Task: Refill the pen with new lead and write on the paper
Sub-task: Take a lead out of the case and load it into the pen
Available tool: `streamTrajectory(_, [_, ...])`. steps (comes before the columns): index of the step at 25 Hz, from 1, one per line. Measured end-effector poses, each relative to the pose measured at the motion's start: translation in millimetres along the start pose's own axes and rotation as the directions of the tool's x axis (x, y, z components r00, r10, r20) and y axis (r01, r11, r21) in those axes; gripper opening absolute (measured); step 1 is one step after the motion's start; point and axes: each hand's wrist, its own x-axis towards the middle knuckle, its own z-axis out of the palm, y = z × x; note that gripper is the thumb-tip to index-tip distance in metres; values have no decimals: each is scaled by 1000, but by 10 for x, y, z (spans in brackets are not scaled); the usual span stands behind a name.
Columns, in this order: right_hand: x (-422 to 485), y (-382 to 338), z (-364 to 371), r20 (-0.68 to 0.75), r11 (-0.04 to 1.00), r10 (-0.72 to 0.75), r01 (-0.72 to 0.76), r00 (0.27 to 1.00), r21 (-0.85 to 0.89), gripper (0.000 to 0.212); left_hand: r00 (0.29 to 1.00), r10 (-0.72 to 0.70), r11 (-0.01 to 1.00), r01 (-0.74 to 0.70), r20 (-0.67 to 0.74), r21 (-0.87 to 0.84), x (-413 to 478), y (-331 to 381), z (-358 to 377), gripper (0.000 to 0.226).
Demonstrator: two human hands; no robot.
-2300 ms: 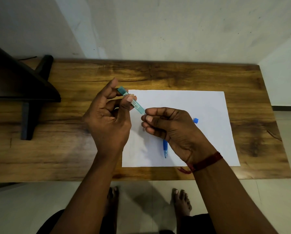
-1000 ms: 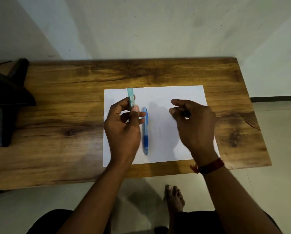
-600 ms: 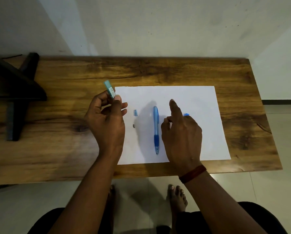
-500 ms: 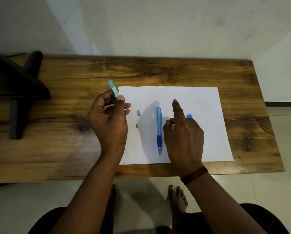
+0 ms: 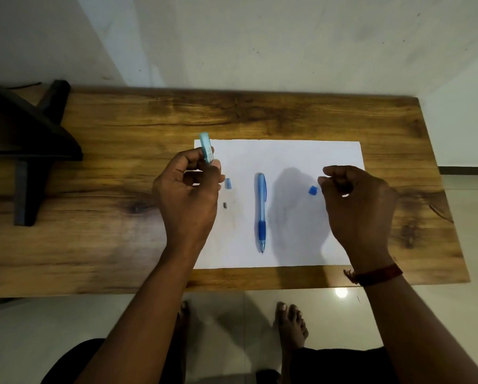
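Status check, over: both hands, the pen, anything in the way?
Left hand grips lead case. Right hand curled, contents unclear. Pen flat on paper, untouched. Blue cap loose on the sheet.

A wooden table (image 5: 287, 117) with dark, streaky grain stands with its far edge against a pale, plain wall (image 5: 260, 37), which carries a few small marks and a slanting band of shadow at the upper left. On the table's left end sits a black stand (image 5: 24, 134) with a sloping top and a straight foot, cut off at the left edge of view. Below the near edge lies a pale, glossy tiled floor (image 5: 38, 328) with a small round glare of light (image 5: 341, 292), and a dark skirting strip (image 5: 467, 171) runs at the right.
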Motion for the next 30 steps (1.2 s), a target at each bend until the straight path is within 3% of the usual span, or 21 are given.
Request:
streamTrajectory(2, [4,20,-9,52,998,30,-33,998,55,16,1000,-11,1000,10,23,10,-32,-4,44,16])
streamTrajectory(8, [-357,-258,263,113,990,-133,137,985,-30,28,999,-41,998,40,34,38,-79,-36,99,19])
streamTrajectory(18, [-417,-336,396,96,999,-43,45,994,-17,34,999,-45,997,45,14,63,-44,-42,47,18])
streamTrajectory(21, [-312,-272,298,32,999,-43,43,999,1,29,998,-55,998,54,23,45,-36,-19,35,18])
streamTrajectory(24, [-95,-70,127,-38,998,-21,19,999,-56,19,992,-60,997,55,108,47,-54,8,55,18])
streamTrajectory(26, [-1,63,42,10,994,10,-9,1000,-106,17,978,-30,997,15,208,72,-80,21,77,16])
streamTrajectory(30, [-22,146,48,135,987,-29,50,990,-151,22,929,135,963,-204,344,174,-147,31,104,21])
